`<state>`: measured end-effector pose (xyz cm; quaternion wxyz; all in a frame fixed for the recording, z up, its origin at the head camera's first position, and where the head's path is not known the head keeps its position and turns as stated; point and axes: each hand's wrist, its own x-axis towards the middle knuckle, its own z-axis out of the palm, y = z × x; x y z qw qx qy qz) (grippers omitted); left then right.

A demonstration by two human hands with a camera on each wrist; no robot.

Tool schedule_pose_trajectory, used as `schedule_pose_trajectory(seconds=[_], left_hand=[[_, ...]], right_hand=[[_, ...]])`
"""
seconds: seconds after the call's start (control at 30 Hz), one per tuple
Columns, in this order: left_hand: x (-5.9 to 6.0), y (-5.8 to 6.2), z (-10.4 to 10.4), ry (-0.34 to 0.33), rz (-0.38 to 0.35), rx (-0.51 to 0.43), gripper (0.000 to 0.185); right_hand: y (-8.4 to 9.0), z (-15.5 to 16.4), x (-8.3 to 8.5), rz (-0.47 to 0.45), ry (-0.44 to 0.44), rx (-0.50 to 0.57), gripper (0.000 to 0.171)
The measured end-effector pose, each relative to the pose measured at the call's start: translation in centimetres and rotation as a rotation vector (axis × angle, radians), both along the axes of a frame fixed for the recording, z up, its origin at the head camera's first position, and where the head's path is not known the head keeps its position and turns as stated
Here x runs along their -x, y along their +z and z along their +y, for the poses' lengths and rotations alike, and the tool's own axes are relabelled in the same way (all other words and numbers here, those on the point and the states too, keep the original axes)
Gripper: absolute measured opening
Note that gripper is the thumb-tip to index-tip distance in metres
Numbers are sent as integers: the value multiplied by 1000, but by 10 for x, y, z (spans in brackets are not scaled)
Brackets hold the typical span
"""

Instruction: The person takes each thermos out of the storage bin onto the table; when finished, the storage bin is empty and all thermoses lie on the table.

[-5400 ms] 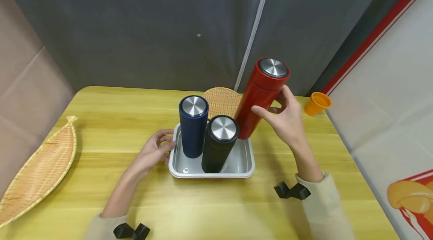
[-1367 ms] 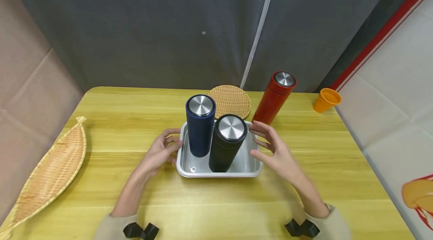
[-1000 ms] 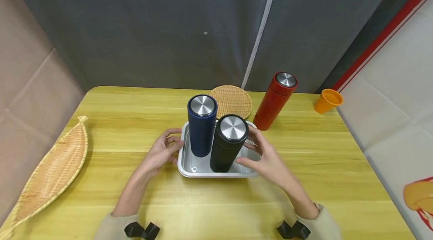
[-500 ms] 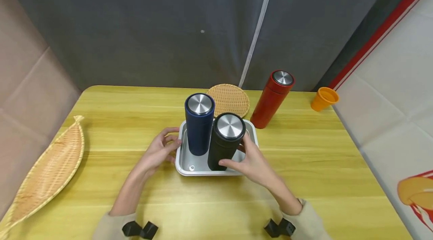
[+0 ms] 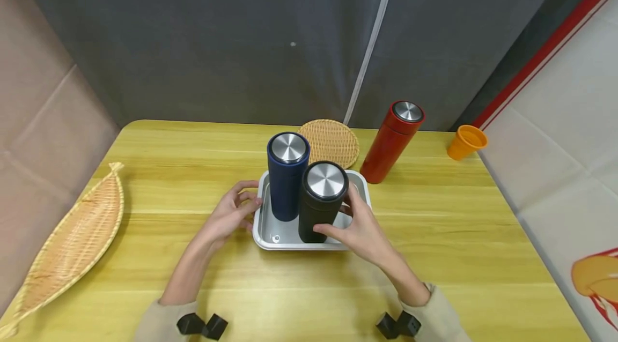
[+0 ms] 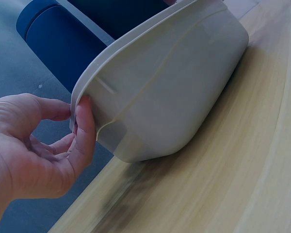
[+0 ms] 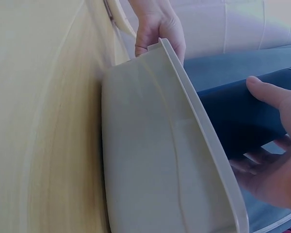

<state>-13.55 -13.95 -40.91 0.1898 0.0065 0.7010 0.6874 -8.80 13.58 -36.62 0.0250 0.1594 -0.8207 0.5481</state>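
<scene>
A pale grey rectangular tray (image 5: 285,246) sits on the table with two thermos flasks in it. My left hand (image 5: 229,217) grips the tray's left rim; in the left wrist view, its thumb and finger (image 6: 87,126) pinch the edge. The black thermos (image 5: 319,218), with a brushed steel lid top, stands at the tray's front. My right hand (image 5: 359,229) holds it low on its right side, thumb in front and fingers behind, partly hidden. Beside it, to the left, is the dark blue thermos (image 5: 285,189). A red thermos (image 5: 391,143) stands on the table behind the tray's right corner.
A round woven mat (image 5: 330,141) lies behind the tray. An orange cup (image 5: 466,142) is at the table's back right by the white wall, and a long leaf-shaped wicker basket (image 5: 77,245) lies at the left. A dark grey curtain (image 5: 217,42) hangs behind the table.
The red thermos, earlier held over the tray by my right hand, now stands on the table. My right hand has moved left and taken hold of the black thermos. The left hand stays put.
</scene>
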Motion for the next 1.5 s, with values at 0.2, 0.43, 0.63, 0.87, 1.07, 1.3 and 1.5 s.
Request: schedule_pose_trajectory(seconds=[0.2,0.43,0.63,0.87,1.07,1.3,1.5], left_hand=[[1,-1,1,0,0,-13,50],[0,-1,1,0,-3,-9,50],[0,0,0,2,-3,-5,50],[0,-1,0,1,-2,-14,50],[1,-1,1,5,-3,-17,50],[0,-2,0,6,-3,-23,50],[1,-1,1,4,-4,-21,50]], right_hand=[[-1,1,0,18,-6,29,87],[-1,3,-1,20,-22,62,87],[-1,5,-1,7,-35,86,88],[5,10,-1,24,-76,88,85],[12,14,4,45,-129,109,85],[15,16,9,43,-155,95,85],[21,17,11,82,-144,90,85]])
